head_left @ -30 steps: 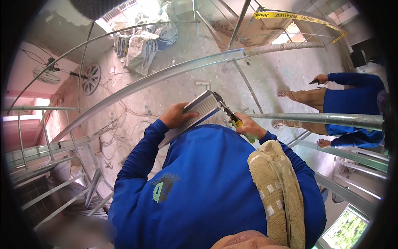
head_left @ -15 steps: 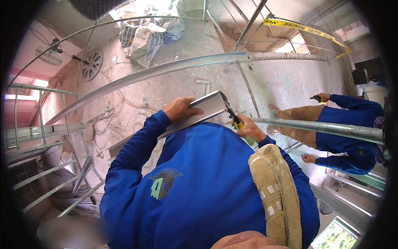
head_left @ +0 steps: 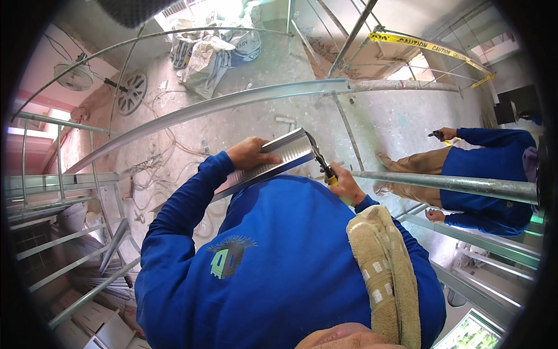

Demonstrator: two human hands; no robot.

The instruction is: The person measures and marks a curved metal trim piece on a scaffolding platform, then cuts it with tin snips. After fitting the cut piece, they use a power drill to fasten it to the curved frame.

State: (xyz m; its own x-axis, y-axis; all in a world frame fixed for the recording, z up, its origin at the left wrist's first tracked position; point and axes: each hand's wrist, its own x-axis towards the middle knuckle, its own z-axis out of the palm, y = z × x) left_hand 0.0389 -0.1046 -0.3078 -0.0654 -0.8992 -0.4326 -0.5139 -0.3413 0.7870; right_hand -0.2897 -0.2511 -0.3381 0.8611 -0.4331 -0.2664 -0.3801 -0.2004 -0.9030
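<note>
My left hand (head_left: 251, 155) is wrapped round a ribbed metal channel (head_left: 293, 149), thumb on its inner face. The channel runs slantwise across the front of my body, its cut end up and to the right. In my right hand (head_left: 347, 187) is a pair of tin snips (head_left: 324, 166) with black and yellow handles. The dark jaws of the snips meet the channel's end edge. How deep they bite is too small to tell. My palm and fingers partly cover the handles.
A long metal channel (head_left: 221, 103) lies across scaffold bars ahead. A scaffold pipe (head_left: 447, 182) runs rightward beside a co-worker (head_left: 485, 166) in blue who holds a dark tool. Far off are white sacks (head_left: 215, 58), a fan (head_left: 72, 75) and caution tape (head_left: 430, 43). Metal frames (head_left: 70, 250) stand left.
The snips' handles show less outside my right hand, and their green part is now hidden. My left hand stays on the channel. The view has shifted slightly.
</note>
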